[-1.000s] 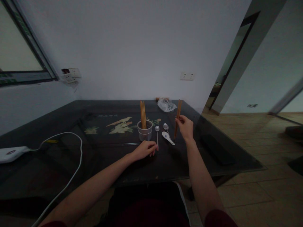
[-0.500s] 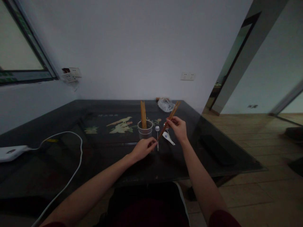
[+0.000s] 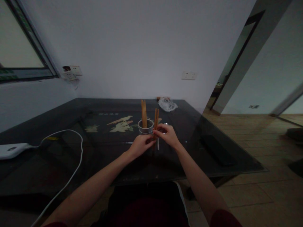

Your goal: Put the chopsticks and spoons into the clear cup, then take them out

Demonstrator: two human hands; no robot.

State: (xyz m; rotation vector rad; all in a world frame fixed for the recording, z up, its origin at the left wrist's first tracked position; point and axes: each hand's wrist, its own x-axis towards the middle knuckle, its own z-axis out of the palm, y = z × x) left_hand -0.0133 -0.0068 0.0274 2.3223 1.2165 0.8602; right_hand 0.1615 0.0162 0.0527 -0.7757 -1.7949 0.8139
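Maroon sleeves point(image 3: 223, 218) accompany black legwear point(image 3: 124, 194) with a white stripe point(image 3: 181, 194).

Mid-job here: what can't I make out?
All in the head view:
Metal cup: lower part, behind the left hand.
Standing chopsticks: lower ends, behind the cup's wall.
Slim handle: upper end, behind the right hand and held chopsticks.
Left hand: contact with the held chopsticks, too small to judge.
White device: cut off by the left edge.
Tabletop lettering: too small.
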